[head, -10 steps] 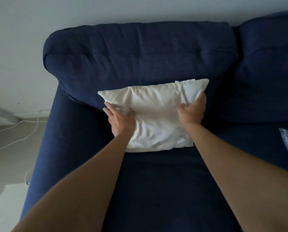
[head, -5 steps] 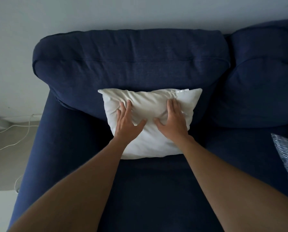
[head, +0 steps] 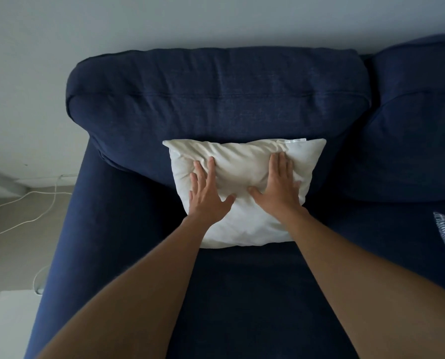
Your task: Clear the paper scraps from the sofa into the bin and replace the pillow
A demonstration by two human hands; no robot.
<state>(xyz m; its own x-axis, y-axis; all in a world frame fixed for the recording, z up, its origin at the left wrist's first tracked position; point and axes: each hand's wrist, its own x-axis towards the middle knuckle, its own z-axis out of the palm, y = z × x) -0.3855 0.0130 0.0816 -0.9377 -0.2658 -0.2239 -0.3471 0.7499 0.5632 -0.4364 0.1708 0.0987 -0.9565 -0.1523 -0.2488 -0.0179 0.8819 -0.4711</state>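
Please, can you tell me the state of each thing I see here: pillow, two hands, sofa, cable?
Pillow: leaning on sofa back, dented.
Left hand: flat on pillow, open.
Right hand: flat on pillow, open.
Sofa: no scraps visible.
Cable: loose on floor.

Left hand: palm down, flat, fingers spread and extended forward, thumb splayed toward the right hand. Left forearm bare, reached in from lower left, wrist straight behind the fingers. Right hand: palm down, flat, fingers together and pointed forward, thumb splayed toward the left hand. Right forearm bare, entered from lower right. Hands lay side by side, thumbs apart.
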